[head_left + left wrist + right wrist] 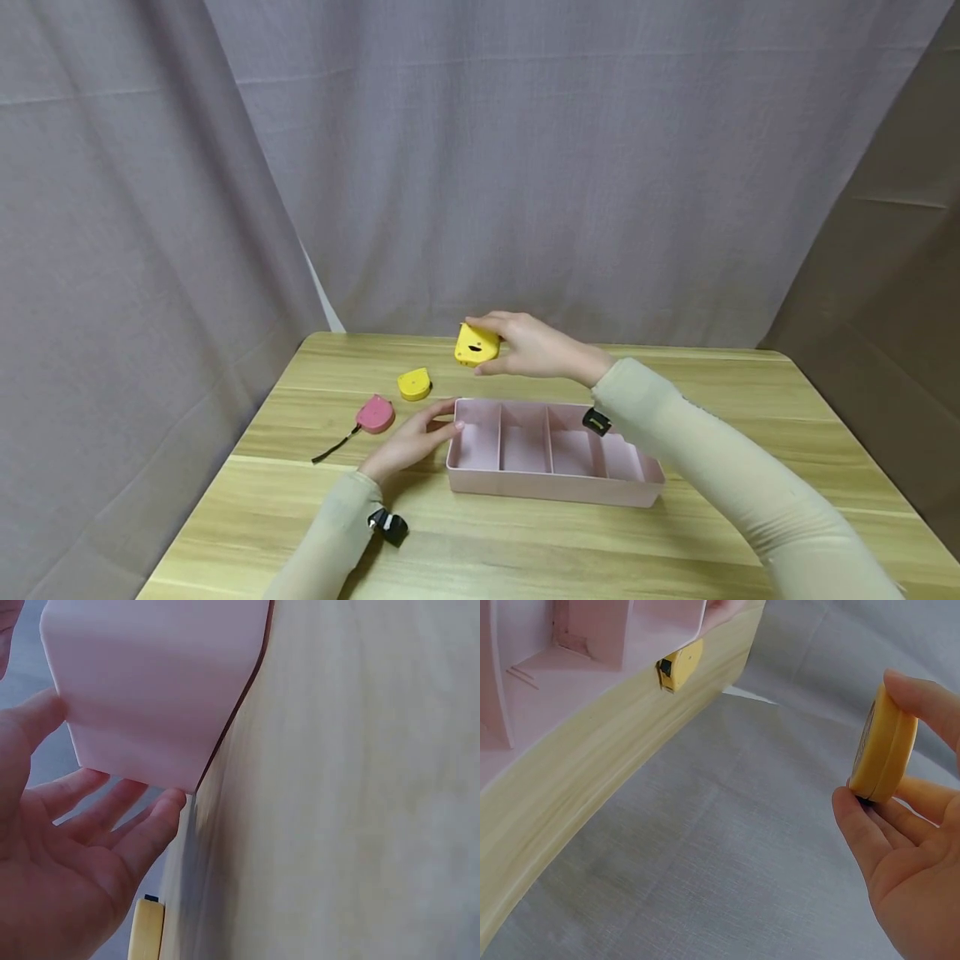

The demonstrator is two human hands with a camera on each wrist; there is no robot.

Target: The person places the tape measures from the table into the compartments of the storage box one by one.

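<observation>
My right hand [525, 344] holds a yellow tape measure [476, 345] in the air above the far side of the table; the right wrist view shows the tape measure [883, 747] pinched edge-on between thumb and fingers. My left hand [420, 436] rests with straight fingers against the left end of a pink divided tray [551, 492]; the left wrist view shows the fingers [142, 832] touching the tray's corner [150, 682]. A second yellow tape measure [414, 384] and a pink tape measure [375, 414] with a black strap lie on the table left of the tray.
The wooden table [675, 533] is backed by grey curtains [525, 150] on all sides. The tray has several compartments with nothing in them. Bare wood lies in front of and to the right of the tray.
</observation>
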